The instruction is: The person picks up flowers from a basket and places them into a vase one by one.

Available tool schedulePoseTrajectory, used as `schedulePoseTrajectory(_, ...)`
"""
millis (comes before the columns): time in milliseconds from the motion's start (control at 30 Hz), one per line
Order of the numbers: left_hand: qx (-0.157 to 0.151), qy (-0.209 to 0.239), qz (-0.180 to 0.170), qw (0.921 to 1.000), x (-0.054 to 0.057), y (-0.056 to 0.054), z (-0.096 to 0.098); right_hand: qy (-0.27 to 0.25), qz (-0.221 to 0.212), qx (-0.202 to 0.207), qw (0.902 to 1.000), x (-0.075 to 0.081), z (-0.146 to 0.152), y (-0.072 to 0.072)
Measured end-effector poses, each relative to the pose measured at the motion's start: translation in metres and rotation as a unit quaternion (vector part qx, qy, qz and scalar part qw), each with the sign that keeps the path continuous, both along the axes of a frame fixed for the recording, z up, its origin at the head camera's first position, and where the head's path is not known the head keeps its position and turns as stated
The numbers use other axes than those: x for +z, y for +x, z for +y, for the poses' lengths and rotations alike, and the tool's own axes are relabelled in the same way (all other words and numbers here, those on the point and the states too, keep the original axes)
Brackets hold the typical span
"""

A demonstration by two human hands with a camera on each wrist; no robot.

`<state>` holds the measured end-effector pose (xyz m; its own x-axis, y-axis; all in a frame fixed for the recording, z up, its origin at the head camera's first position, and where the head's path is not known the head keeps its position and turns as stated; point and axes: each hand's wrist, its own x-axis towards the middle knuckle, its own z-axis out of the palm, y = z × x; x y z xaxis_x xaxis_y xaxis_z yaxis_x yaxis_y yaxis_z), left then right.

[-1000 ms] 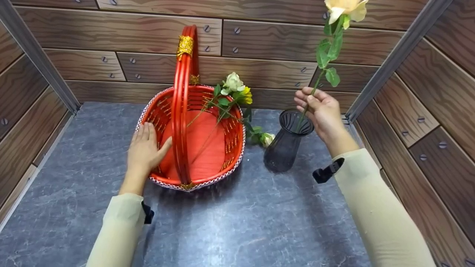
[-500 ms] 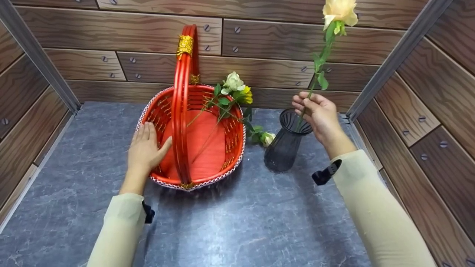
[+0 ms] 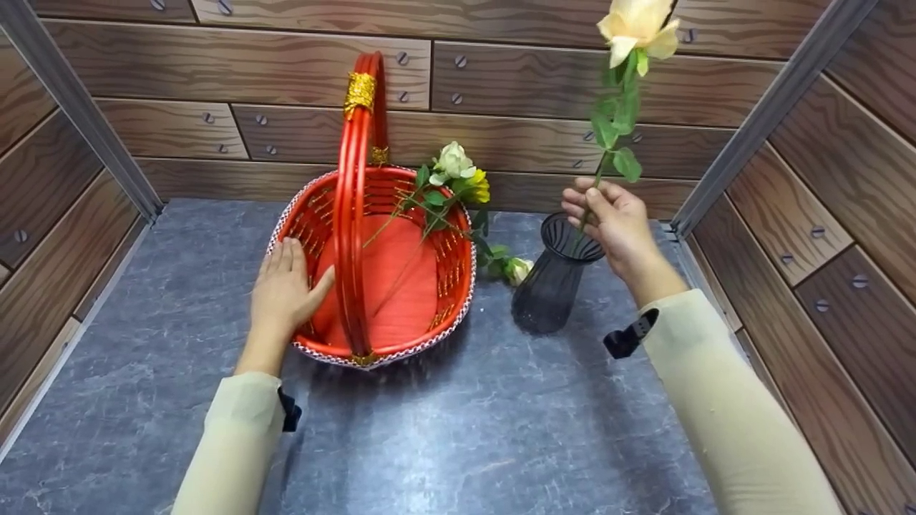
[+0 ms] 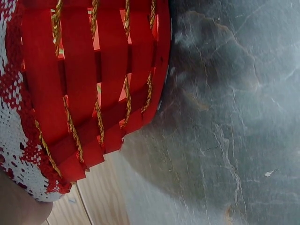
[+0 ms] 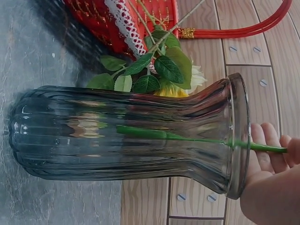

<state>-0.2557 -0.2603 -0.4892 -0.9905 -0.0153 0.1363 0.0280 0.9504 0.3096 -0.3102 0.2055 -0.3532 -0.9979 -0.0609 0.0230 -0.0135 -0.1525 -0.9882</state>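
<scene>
A red woven basket (image 3: 401,286) with a tall hoop handle stands left of the middle. My left hand (image 3: 280,290) rests on its left rim, fingers straight and thumb reaching inside. At the right, my right hand (image 3: 619,225) pinches the green stem of a peach rose (image 3: 639,32) between thumb and fingers. That rose stands nearly upright, its head at the top edge of the head view. Its lower stem (image 5: 145,132) hangs inside a dark, ribbed glass vase (image 3: 547,293), the cut end above the vase's bottom in the right wrist view.
A white rose (image 3: 454,160) and a yellow flower (image 3: 477,187) lean over the basket's back right rim. Another pale rose (image 3: 518,271) lies on the grey marbled surface (image 3: 429,436) between basket and vase. Wood-patterned walls (image 3: 515,86) enclose the back and both sides.
The peach rose's head has swung left and come slightly lower, my right hand shifting a little down and left with it. My left hand stays on the basket rim.
</scene>
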Motion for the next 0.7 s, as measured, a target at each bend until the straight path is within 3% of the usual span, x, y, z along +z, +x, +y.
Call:
schedulePoseTrajectory(400, 0.000, 0.005, -0.003, 1.0000, 0.001, 0.001, 0.002, 0.094, -0.057, 0.020, 0.9938, 0.008, 0.001, 0.000)
schedulePoseTrajectory(700, 0.000, 0.002, -0.003, 1.0000, 0.001, 0.000, 0.001, 0.185, -0.079, 0.045, 0.9784, 0.015, 0.001, 0.001)
